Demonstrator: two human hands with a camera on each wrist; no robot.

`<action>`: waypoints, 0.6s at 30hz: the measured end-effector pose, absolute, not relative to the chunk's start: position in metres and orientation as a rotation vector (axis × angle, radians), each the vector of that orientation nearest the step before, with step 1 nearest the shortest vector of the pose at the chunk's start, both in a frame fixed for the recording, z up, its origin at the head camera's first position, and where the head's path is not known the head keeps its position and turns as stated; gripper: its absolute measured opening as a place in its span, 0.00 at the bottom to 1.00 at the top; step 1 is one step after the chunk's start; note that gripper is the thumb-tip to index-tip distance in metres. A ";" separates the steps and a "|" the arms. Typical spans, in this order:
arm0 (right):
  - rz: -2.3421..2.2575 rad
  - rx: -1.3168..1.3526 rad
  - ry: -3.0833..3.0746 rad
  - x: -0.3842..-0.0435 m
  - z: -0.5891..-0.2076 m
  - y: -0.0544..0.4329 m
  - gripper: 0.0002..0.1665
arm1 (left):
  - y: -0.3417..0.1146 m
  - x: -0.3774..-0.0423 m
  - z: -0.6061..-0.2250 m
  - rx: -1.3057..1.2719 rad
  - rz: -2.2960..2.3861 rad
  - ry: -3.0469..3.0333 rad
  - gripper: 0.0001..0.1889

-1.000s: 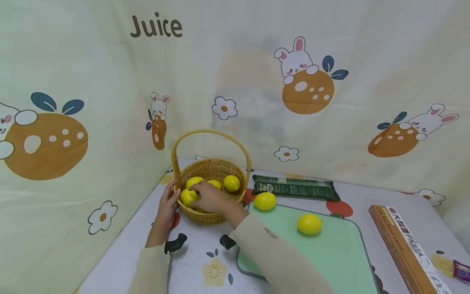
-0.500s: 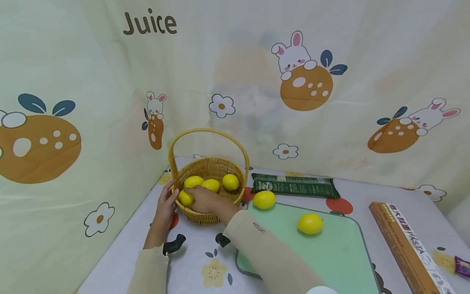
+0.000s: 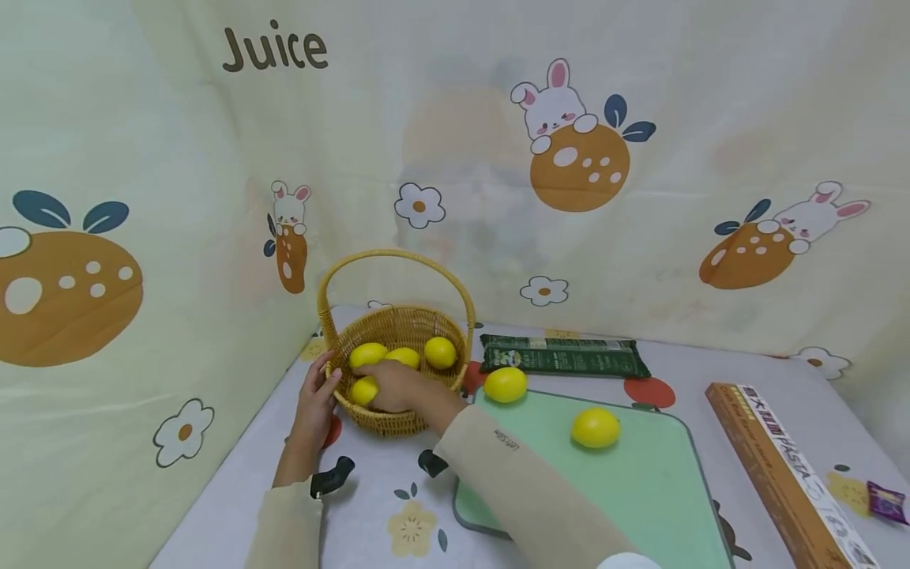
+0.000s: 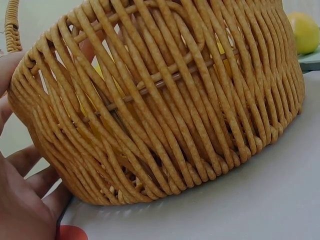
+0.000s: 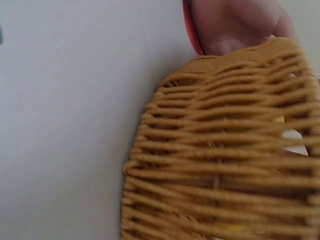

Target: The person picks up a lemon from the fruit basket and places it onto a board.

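Note:
A wicker basket (image 3: pixel 391 423) with a tall handle stands at the table's far left, several lemons inside. At its left side, my left hand (image 3: pixel 315 403) grips the rim; in the left wrist view its thumb lies at the rim and its fingers (image 4: pixel 42 182) rest on the outer weave. My right hand (image 3: pixel 407 389) reaches over the near rim and holds a lemon (image 3: pixel 364 391) low at the basket's left. Behind it lie a lemon (image 3: pixel 368 355), a partly covered one (image 3: pixel 404 357) and a third (image 3: pixel 441 352). The right wrist view shows mostly weave (image 5: pixel 225 110), hiding the right fingertips.
Right of the basket lies a green cutting board (image 3: pixel 540 482) with one lemon (image 3: pixel 596 427) on it and another (image 3: pixel 505 385) at its far edge. Behind is a dark green packet (image 3: pixel 565 356). Further right are a pasta box (image 3: pixel 785 474) and a small purple packet (image 3: pixel 885 502).
The right hand has gone lower into the basket with the lemon, which sits slightly deeper now. The left hand stays on the rim. The head view has shifted slightly.

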State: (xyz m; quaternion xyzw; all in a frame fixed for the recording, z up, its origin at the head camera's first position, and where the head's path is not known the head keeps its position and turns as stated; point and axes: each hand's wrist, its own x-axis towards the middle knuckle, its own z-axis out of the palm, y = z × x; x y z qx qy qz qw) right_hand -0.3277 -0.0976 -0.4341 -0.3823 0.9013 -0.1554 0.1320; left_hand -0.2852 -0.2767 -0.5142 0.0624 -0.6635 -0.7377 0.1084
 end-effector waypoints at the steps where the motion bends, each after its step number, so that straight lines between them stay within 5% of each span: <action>1: -0.459 -1.097 2.624 -0.328 -0.433 -0.095 0.34 | -0.276 -0.285 -0.514 0.185 -2.173 -1.948 0.29; 18: -0.520 -1.116 2.718 -0.320 -0.403 -0.036 0.39 | -0.271 -0.284 -0.511 0.173 -2.219 -1.900 0.29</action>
